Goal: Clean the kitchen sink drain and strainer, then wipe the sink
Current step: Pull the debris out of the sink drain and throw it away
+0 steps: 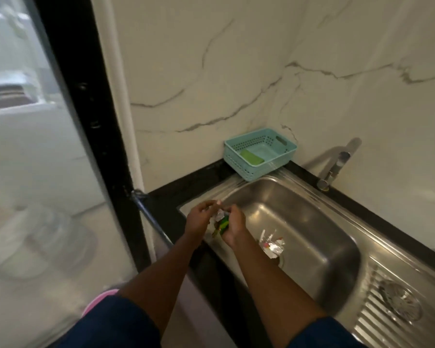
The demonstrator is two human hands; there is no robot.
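Observation:
The stainless steel sink [319, 222] lies below me. Over its left rim my right hand [234, 228] grips a bundle of wrappers [221, 223], green and yellow with silver foil. My left hand [200, 218] pinches the foil end of the same bundle. More crumpled foil wrappers [271, 244] lie on the basin floor beside the drain hole [281, 261], which my right forearm partly hides. The round metal strainer [399, 303] rests on the ribbed drainboard at the lower right.
A teal plastic basket [285, 150] holding a green sponge [251, 156] stands at the sink's back corner. The chrome faucet [337, 164] rises at the back right. A black-framed glass door [86, 121] is close on the left, against the black counter edge [171, 197].

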